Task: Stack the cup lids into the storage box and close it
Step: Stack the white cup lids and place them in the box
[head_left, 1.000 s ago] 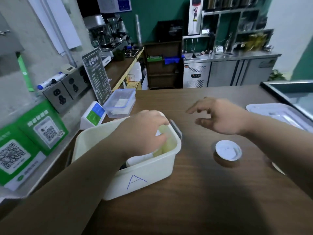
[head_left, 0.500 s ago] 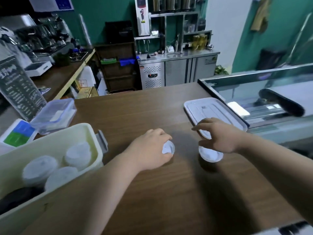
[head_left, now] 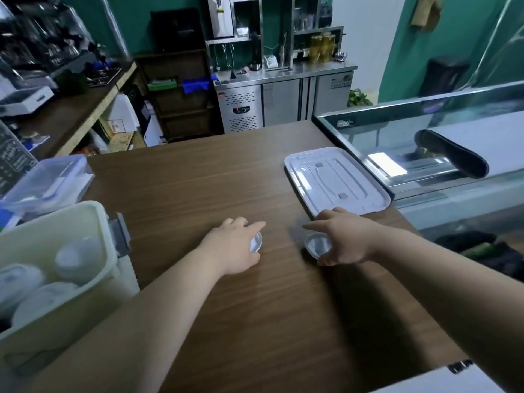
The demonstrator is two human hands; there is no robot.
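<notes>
A cream storage box (head_left: 99,222) stands open at the left edge of the brown counter, with stacks of white cup lids (head_left: 75,258) inside. My left hand (head_left: 235,246) lies over a small white lid (head_left: 256,241) on the counter, fingers curled round it. To its right, my right hand (head_left: 344,241) grips a second white lid (head_left: 317,245) between thumb and fingers. The box's flat white cover (head_left: 334,180) lies upside down on the counter just behind my right hand.
A clear lidded container (head_left: 49,182) sits behind the box. A glass display case (head_left: 425,143) borders the counter on the right. Steel fridges and shelves stand at the back, beyond the counter's far edge.
My left hand left the box and came to a lid on the counter. My right hand dropped onto the other lid. The view swung right, away from the box.
</notes>
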